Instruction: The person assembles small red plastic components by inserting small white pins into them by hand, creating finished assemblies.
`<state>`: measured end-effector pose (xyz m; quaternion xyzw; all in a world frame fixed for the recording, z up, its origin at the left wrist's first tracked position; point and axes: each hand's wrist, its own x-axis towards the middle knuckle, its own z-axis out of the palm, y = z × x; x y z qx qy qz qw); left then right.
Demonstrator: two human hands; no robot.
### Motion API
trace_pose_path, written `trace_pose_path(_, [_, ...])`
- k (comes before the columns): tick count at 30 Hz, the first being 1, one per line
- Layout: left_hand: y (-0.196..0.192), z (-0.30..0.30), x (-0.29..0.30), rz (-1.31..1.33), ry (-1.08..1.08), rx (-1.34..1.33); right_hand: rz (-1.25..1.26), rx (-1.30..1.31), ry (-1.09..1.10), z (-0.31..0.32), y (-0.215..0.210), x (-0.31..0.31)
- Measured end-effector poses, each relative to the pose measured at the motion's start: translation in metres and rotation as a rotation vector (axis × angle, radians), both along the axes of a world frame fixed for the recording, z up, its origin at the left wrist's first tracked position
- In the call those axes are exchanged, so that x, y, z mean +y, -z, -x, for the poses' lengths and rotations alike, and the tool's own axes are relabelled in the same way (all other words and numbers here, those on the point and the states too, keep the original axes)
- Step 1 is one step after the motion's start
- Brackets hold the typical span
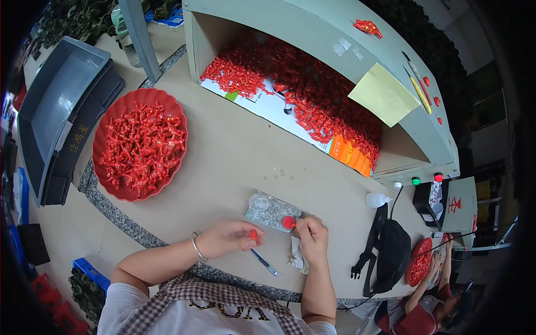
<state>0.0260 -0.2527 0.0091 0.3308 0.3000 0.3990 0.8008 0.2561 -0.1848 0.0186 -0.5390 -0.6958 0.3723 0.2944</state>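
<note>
In my left hand (228, 239), a small red figurine (253, 235) is pinched between thumb and fingers. My right hand (314, 234) is closed, thumb and fingertips together, beside a small round red pot (288, 222); whatever it grips is too small to make out. The pot stands on a speckled grey stone slab (272, 211), with a clear round dish (259, 202) at the slab's left end. Below my hands lies a slim pen-like tool (264, 262). Close to my right wrist is a crumpled white cloth (297, 254).
At the left, a scalloped red bowl (180, 162) heaped with red figurines stands near a grey plastic bin (42, 120). A pale green shelf (268, 19) holds a large pile of red figurines (312, 95). A white bottle (378, 199), a black waist bag (393, 254) and a co-worker (416, 312) are rightward.
</note>
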Motion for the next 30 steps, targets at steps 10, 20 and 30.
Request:
trace_pose_path(10, [-0.003, -0.002, 0.0, 0.03, -0.01, -0.033, 0.097, 0.05, 0.063, -0.005, 0.004, -0.001])
trace_pose_path(20, [0.003, 0.0, -0.001, 0.032, -0.037, -0.135, 0.117, 0.099, 0.091, -0.006, 0.005, -0.002])
trace_pose_path(30, [0.001, -0.001, -0.001, 0.05, -0.028, -0.034, -0.382, 0.105, -0.349, 0.019, -0.046, -0.019])
